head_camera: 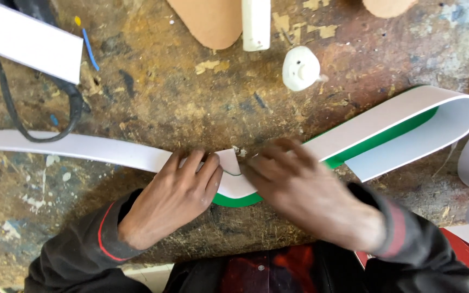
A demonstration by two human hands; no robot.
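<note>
No pkgs, labels, signs or screens in view, unless the white tube-shaped container [256, 21] at far centre, standing just beside a round white cap [300, 68], counts.

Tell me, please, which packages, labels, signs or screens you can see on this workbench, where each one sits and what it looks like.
No label, sign or screen shows.
White tube: top centre of the bench, upright cylinder, plain white, cut off by the frame.
White round cap: just below the tube, disc with a small nozzle.
Neither hand touches them: left hand and right hand press a white and green strip.
</note>
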